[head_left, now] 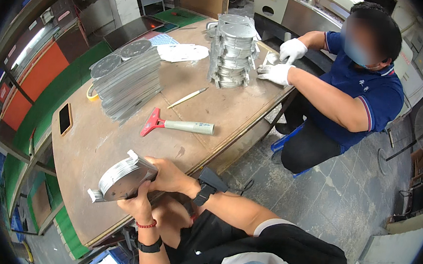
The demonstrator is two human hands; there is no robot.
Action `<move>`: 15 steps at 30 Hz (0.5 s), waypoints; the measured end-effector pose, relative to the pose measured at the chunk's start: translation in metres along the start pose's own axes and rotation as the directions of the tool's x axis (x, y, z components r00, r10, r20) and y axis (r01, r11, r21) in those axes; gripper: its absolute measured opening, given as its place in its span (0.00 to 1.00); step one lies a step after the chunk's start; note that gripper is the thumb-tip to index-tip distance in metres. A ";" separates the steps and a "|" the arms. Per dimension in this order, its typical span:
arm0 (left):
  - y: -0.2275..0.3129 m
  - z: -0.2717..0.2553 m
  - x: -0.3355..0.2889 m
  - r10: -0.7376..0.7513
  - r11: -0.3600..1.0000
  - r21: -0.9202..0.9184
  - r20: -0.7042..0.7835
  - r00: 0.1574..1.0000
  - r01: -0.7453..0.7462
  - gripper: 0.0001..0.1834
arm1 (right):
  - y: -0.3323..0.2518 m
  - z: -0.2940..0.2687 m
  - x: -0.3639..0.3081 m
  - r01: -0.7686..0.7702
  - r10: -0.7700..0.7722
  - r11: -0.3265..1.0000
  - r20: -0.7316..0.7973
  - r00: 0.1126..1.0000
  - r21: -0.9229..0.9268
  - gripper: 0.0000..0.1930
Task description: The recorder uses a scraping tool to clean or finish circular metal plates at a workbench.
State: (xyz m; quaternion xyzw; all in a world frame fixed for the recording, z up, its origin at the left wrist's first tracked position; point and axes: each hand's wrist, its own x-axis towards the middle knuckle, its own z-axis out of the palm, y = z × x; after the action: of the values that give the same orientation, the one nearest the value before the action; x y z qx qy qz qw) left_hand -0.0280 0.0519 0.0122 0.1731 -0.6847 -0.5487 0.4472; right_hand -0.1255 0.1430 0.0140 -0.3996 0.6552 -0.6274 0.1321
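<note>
Hands — your left hand point(137, 203) and right hand point(167, 176) both clamp one disc stack point(124, 177); two taller stacks point(128, 82) on table point(95, 142).

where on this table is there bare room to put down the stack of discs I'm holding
Bare wood lies between the red-headed scraper and the disc stack in your hands, right of the phone. The far end is crowded by the leaning disc pile and the co-worker's tall stack.

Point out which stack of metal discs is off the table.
The small stack of discs gripped between the left hand and right hand. The slanting pile and the tall pile by the gloved co-worker both rest on the table.
</note>
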 end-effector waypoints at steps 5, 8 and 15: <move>-0.008 -0.005 0.000 0.001 1.000 0.015 0.025 1.000 -0.002 0.14 | -0.002 0.004 -0.001 0.072 -0.070 0.997 -0.076 0.995 0.017 0.25; 0.001 -0.004 -0.001 -0.006 1.000 0.011 0.008 1.000 0.006 0.13 | -0.005 0.005 -0.001 0.055 -0.054 0.998 -0.039 0.998 0.025 0.23; -0.002 -0.001 0.000 -0.045 0.999 0.023 0.007 0.999 0.044 0.16 | -0.005 0.000 0.000 0.064 -0.060 0.996 -0.064 0.996 0.063 0.22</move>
State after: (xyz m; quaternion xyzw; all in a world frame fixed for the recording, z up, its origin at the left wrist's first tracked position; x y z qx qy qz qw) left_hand -0.0272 0.0505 0.0098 0.1913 -0.6885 -0.5515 0.4304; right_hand -0.1237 0.1430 0.0190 -0.3956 0.6256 -0.6641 0.1052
